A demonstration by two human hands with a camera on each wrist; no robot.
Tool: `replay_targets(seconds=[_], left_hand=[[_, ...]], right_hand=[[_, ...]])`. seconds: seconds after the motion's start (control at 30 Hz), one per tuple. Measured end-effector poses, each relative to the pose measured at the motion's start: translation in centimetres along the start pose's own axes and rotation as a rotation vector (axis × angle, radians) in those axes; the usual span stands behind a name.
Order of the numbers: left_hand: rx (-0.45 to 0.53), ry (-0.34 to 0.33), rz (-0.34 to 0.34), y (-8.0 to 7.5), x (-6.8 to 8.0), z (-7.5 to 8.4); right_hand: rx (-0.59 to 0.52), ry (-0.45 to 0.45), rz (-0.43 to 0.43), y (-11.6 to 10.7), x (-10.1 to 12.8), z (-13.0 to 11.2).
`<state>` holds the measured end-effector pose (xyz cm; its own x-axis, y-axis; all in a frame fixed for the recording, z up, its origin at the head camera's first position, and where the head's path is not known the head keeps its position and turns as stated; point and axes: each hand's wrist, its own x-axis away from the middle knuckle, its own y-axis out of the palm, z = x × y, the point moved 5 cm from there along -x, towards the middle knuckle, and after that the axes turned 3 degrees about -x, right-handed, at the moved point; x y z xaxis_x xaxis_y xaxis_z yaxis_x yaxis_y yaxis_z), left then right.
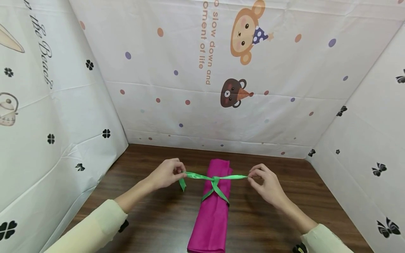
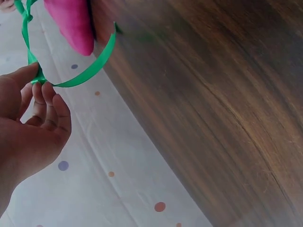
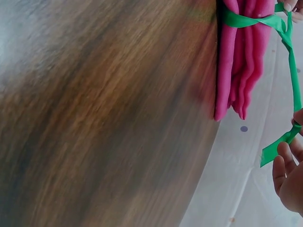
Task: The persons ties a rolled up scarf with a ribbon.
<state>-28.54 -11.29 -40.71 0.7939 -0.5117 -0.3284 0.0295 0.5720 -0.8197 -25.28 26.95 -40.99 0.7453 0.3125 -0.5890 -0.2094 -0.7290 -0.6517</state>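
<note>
A folded magenta cloth [image 1: 212,211] lies lengthwise on the brown wooden table [image 1: 152,218], wrapped by a green ribbon [image 1: 215,180] crossed in a knot on top. My left hand [image 1: 167,173] pinches the ribbon's left end and my right hand [image 1: 265,183] pinches the right end, with the ribbon stretched taut between them. In the left wrist view my fingers [image 2: 41,97] pinch the ribbon [image 2: 87,71] near the cloth's end [image 2: 71,21]. The right wrist view shows the ribbon [image 3: 293,80] running from the pink folds [image 3: 244,61] to my fingertips [image 3: 286,161].
White printed sheets form walls at the back [image 1: 221,88], left [image 1: 47,123] and right [image 1: 367,140] of the table. Bare wood lies on both sides of the cloth.
</note>
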Motion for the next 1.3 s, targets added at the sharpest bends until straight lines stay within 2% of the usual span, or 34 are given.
replay_targets(seconds=[0.17,0.67,1.3], left_hand=[[0.010,0.000,-0.008,-0.1,0.2,-0.3],[-0.054,-0.006,-0.078,-0.3,0.6,-1.4],[-0.101,-0.082,-0.127,-0.7,2.1,-3.2]], right_hand=[[0.001,0.015,-0.009,-0.2,0.5,0.3],[0.011,0.030,-0.032,-0.8,2.4,1.3],[0.013,0.049,-0.042,-0.9,3.7,2.5]])
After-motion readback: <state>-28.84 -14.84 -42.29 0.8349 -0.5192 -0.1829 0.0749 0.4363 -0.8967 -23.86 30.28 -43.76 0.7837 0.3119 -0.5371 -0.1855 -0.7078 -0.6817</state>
